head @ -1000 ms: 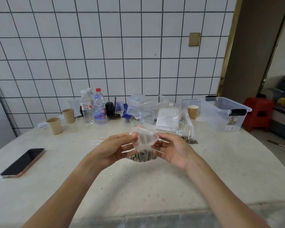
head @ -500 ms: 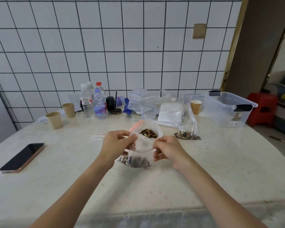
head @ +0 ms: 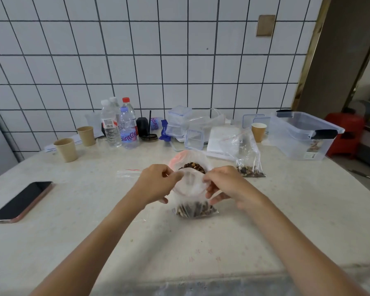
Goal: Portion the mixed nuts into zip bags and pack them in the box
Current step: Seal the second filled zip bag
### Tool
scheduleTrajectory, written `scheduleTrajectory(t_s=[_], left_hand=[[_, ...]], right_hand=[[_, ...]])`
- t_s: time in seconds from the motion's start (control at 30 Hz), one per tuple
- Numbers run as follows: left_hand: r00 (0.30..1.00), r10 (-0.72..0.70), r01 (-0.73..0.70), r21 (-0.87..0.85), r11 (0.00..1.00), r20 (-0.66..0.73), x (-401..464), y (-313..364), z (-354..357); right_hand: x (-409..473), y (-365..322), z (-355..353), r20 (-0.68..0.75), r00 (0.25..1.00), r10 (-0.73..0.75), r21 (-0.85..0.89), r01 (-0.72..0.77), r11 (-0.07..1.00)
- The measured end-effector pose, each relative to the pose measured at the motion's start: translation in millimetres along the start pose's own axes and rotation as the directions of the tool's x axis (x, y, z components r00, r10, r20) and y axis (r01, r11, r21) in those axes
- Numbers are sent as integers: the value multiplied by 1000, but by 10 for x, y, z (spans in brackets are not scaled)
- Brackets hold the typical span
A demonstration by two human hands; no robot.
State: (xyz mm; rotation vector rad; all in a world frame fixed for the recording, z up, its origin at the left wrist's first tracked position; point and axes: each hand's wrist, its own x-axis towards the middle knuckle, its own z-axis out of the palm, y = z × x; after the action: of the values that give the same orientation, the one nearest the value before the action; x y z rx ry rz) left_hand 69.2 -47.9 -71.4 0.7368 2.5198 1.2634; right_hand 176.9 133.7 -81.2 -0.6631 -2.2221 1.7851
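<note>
Pale tabletop [head: 94,210], tiled wall behind. Left hand [head: 156,184] and right hand [head: 224,184] pinch mouth of zip bag [head: 192,201], fingers curled; nuts inside. Step: sealing. Next: press zip closed, carry to box [head: 301,135] at 2 o'clock.

You have three zip bags with nuts near the clear box [head: 301,135]: one between your hands [head: 192,201], one open bag behind it [head: 190,163], one standing bag toward the box [head: 246,157]. Left of the box stand three paper cups [head: 65,149] [head: 86,135] [head: 258,131], at least three water bottles [head: 127,129], one phone [head: 21,201].
</note>
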Motion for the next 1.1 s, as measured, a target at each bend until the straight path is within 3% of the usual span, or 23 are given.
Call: scheduleTrajectory(t_s=[0.13, 0.27, 0.37, 0.47, 0.53, 0.63, 0.7, 0.77, 0.8, 0.87, 0.93, 1.0, 1.1], left_hand=[[958, -97, 218, -462, 860, 270, 69, -25, -21], [915, -32, 279, -577, 768, 401, 131, -62, -10], [913, -15, 249, -530, 811, 407, 147, -75, 26], [960, -6, 157, -523, 837, 279, 173, -68, 9], [996, 6, 32, -413, 910, 91, 205, -53, -25], [954, 208, -204, 41, 978, -215, 213, -27, -32], [896, 348, -279, 258, 925, -276, 187, -17, -4], [909, 330, -252, 296, 921, -256, 178, -18, 20], [942, 255, -200, 242, 949, -220, 174, -7, 24], [997, 25, -30, -70, 997, -67, 157, 24, 24], [981, -96, 156, -399, 903, 166, 132, 40, 6], [951, -69, 228, -537, 812, 300, 141, 12, -24], [921, 65, 208, -625, 752, 385, 148, -80, -53]], right_hand=[[45, 43, -109, 291, 955, 64, 391, -180, 903], [96, 131, -72, 385, 921, 65, 492, -264, 830], [113, 154, -31, 371, 927, 48, 463, -229, 856], [145, 150, -1, 192, 981, 13, 390, -88, 917], [165, 146, 21, 21, 999, -34, 310, 26, 950], [181, 132, 59, -121, 985, -120, 94, 132, 987], [185, 119, 88, -79, 992, -96, -59, 92, 994], [193, 97, 93, -36, 998, -44, -123, 39, 992], [196, 85, 78, -27, 999, -24, -98, 21, 995], [198, 74, 14, 12, 1000, 6, 19, -6, 1000], [184, 67, -79, 122, 992, 25, 160, -45, 986], [166, 71, -170, 253, 967, 35, 312, -116, 943], [151, 113, -240, 355, 934, 37, 493, -221, 841]])
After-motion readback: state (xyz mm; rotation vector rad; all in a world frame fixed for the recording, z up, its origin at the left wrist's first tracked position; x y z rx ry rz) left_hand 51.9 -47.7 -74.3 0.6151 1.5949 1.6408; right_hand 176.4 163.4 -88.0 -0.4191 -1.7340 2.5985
